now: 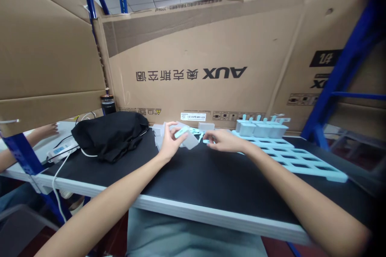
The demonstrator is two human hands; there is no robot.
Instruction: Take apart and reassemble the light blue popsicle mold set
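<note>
My left hand (171,141) is closed on a translucent plastic piece (190,140) with a light blue strip (181,131) at its top. Close to it on the right, my right hand (224,140) has bent fingers around a small light blue piece (206,141). Several more small blue pieces lie between and behind the hands. Translucent containers (157,130) stand behind my left hand, and another (206,126) sits near the cardboard. To the right, a light blue rack (301,160) lies on the black mat, with several blue-handled translucent molds (262,128) upright at its back.
A black cloth bundle (111,134) lies on the left, beside a white power strip (62,149) and cables. A dark jar (107,104) stands behind it. Cardboard (187,48) walls the back and left. Another person's arm (33,136) shows at far left. Blue posts (340,64) frame the bench.
</note>
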